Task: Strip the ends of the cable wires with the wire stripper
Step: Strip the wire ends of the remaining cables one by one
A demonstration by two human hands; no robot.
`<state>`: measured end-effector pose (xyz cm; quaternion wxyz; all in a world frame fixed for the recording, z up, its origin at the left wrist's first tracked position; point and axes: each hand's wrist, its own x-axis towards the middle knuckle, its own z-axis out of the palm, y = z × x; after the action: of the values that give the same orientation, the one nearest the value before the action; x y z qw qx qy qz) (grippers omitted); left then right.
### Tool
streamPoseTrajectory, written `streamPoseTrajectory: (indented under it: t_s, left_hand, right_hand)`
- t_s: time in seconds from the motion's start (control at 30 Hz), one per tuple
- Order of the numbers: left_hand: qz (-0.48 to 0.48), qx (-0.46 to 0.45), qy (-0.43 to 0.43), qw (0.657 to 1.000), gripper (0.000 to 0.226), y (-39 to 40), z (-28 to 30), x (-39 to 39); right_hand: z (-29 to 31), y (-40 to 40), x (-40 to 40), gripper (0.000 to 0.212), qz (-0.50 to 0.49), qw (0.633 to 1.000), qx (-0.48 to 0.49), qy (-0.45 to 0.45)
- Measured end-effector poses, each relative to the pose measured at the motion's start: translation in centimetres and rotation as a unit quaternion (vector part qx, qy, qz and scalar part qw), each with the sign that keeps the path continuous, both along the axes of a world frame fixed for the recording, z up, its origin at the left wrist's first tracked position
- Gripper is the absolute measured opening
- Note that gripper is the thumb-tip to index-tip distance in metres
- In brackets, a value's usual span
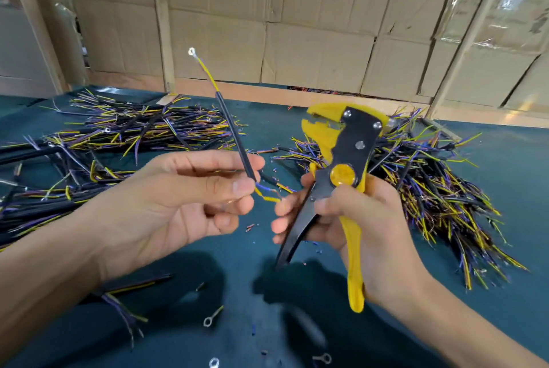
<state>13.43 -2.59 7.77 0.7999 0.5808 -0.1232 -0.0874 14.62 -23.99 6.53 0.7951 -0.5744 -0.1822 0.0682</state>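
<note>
Item, far left: heap of black-sheathed cable offcuts [124, 129] with yellow and purple cores, loose on the teal felt-like tabletop [237, 263].

Item: left hand [178, 198], thumb and fingers pinching one thin black-jacketed cable [234, 135], held above the table, tilted, silver ring terminal [192, 52] uppermost. Short blue and yellow wire ends [267, 193] splay below the pinch.

Item: right hand [350, 219] wrapped round the yellow-and-black metal wire stripper [341, 159], toothed head up, handles apart.

Step, as judged: between strips; next calls for seating one wire end in the notch, then squeezing.

Item, right: second heap of cables [430, 189].
</note>
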Motion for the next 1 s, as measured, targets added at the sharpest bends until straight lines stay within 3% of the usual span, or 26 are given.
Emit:
streamPoseTrajectory:
  t_s: [0.1, 0.27, 0.37, 0.63, 1.0]
  left_hand:
    - [0.027, -0.018, -0.037, 0.999, 0.054, 0.3, 0.1, 0.2]
    - [0.084, -0.048, -0.135, 0.986, 0.033, 0.5, 0.2, 0.3]
    - [0.108, -0.058, -0.163, 0.979, 0.027, 0.4, 0.5, 0.0]
    - [0.086, -0.093, -0.145, 0.981, 0.025, 0.1, 1.1, -0.5]
    - [0.092, -0.08, -0.115, 0.986, 0.027, 0.0, 1.0, -0.6]
  right_hand:
    - [-0.1, -0.3, 0.8, 0.032, 0.03, 0.997, 0.006, 0.067]
    - [-1.7, -0.1, 0.8, 0.016, 0.08, 0.996, -0.019, -0.045]
    - [-2.3, 0.3, 0.2, 0.023, 0.134, 0.99, 0.004, -0.049]
    - [-2.4, 0.4, -0.5, 0.051, 0.208, 0.977, 0.032, -0.042]
    - [-2.4, 0.1, -0.5, 0.047, 0.174, 0.982, 0.015, -0.072]
